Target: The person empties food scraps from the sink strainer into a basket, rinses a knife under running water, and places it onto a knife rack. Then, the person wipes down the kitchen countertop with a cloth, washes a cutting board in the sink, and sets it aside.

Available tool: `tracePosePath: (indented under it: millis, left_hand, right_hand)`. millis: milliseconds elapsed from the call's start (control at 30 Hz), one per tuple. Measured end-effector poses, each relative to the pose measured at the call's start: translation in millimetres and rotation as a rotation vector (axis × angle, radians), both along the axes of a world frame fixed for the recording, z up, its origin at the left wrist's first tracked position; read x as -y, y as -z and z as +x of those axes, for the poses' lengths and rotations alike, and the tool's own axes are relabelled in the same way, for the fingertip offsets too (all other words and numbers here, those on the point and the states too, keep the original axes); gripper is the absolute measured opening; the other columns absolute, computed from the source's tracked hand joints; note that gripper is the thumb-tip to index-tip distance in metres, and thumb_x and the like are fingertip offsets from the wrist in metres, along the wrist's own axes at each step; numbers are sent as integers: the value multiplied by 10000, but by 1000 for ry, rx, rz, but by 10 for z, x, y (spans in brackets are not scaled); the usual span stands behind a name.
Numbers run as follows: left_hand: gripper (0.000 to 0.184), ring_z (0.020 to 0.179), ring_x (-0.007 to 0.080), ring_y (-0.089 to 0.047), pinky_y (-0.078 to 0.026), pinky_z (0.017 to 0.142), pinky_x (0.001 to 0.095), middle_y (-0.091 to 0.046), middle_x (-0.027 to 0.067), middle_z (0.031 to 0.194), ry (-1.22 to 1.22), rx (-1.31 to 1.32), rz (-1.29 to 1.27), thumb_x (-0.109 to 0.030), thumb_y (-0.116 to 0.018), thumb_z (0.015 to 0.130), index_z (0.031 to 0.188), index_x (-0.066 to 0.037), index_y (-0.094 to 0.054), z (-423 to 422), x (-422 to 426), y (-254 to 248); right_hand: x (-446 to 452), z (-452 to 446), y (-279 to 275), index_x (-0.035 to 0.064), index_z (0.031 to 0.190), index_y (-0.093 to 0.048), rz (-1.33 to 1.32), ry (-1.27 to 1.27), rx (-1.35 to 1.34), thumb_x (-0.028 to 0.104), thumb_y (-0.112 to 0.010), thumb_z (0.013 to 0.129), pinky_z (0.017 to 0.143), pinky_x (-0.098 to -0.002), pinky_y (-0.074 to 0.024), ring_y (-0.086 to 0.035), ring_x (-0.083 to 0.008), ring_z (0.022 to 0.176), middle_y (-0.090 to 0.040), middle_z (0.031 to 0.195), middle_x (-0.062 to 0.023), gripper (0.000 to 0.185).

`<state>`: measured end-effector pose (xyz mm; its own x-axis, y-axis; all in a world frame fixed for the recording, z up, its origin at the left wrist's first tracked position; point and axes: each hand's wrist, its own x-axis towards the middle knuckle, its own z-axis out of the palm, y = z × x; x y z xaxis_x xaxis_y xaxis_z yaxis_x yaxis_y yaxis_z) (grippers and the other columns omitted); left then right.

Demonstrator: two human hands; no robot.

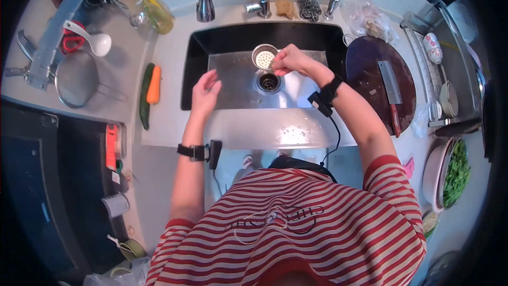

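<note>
A pale counter (168,53) surrounded a dark-walled sink (233,87) with a metal floor. Over it the hands were well apart — the left hand (203,93) loosely curled, its thumb clear of the fingers, the right hand (292,61) pinching the rim of a perforated strainer (264,59) just beyond the drain hole (269,82).

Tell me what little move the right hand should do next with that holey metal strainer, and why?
Probably lower the strainer into the drain. The right hand seems to pinch the strainer by its rim, and the drain is uncovered, right beside it in the picture. It looks like a round fit.
</note>
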<state>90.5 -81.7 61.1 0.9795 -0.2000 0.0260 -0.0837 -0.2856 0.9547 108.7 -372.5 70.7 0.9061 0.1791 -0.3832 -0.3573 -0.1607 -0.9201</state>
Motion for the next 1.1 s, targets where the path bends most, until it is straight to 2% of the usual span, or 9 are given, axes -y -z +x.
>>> tracePosePath:
  millis: [133, 333, 500, 600, 633, 733, 867, 1000, 1100]
  left_hand:
    - [376, 1100, 334, -433, -361, 899, 392, -470, 207, 1140, -237, 215, 542, -131, -562, 780, 1126, -6, -484, -710, -334, 486]
    - [387, 1163, 374, -346, -283, 947, 436, -382, 195, 1240, -285, 363, 838, -104, -495, 773, 1139, 8, -444, -1050, -196, 686]
    - [391, 1165, 355, -354, -272, 953, 441, -387, 177, 1247, -309, 341, 819, -88, -493, 755, 1135, -10, -448, -1043, -213, 689]
    - [393, 1168, 347, -353, -276, 951, 437, -388, 165, 1251, -321, 317, 836, -93, -500, 753, 1135, -16, -450, -1051, -239, 692]
    - [391, 1170, 343, -351, -277, 951, 436, -390, 158, 1251, -318, 332, 844, -96, -503, 753, 1133, -19, -453, -1044, -240, 694]
    - [376, 1163, 323, -358, -280, 957, 422, -388, 156, 1249, -321, 325, 864, -125, -477, 773, 1138, -39, -452, -1060, -261, 697]
    - [383, 1151, 329, -377, -297, 947, 423, -433, 166, 1209, -386, 357, 790, -85, -535, 726, 1100, -22, -487, -1082, -282, 783]
    - [350, 1012, 360, -470, -375, 890, 408, -512, 196, 1075, -502, 522, 373, -40, -558, 704, 1050, -6, -512, -1428, -390, 792]
    - [315, 953, 334, -511, -418, 837, 390, -536, 187, 1022, -552, 357, 328, -56, -563, 732, 1040, -7, -520, -2361, -626, 662]
  right_hand:
    - [125, 324, 745, -51, 786, -603, -206, -142, -163, -56, -590, 692, 491, -241, -531, -617, -168, 556, -613, 683, -125, 96]
    - [68, 782, 1763, -37, 778, -593, -376, -352, -360, -84, -561, 660, 488, -292, -545, -628, -220, 561, -611, 682, -156, 131]
    - [-5, 981, 2175, -14, 804, -609, -389, -291, -430, -64, -573, 676, 482, -304, -546, -624, -210, 534, -621, 698, -158, 142]
    - [76, 1018, 2327, -12, 630, -604, -473, -315, -431, -25, -662, 635, 439, -290, -521, -611, -192, 493, -630, 651, -137, 60]
    - [61, 1010, 2183, -9, 758, -631, -504, -362, -434, -25, -570, 711, 466, -272, -529, -615, -186, 523, -626, 696, -133, 79]
    - [56, 1045, 1721, -28, 793, -619, -426, -353, -272, -14, -569, 726, 490, -272, -534, -619, -175, 565, -624, 716, -122, 85]
    - [-424, 657, 607, -64, 842, -592, 63, -227, -212, 10, -561, 783, 576, -249, -536, -625, -171, 713, -614, 807, -146, 100]
    - [-1063, -345, -247, -27, 891, -607, 85, -532, 55, 48, -560, 808, 631, -253, -527, -624, -151, 700, -628, 805, -107, 122]
    - [-1590, -1282, -361, -11, 892, -630, 104, -701, 27, 48, -561, 808, 623, -254, -523, -624, -144, 683, -636, 777, -101, 124]
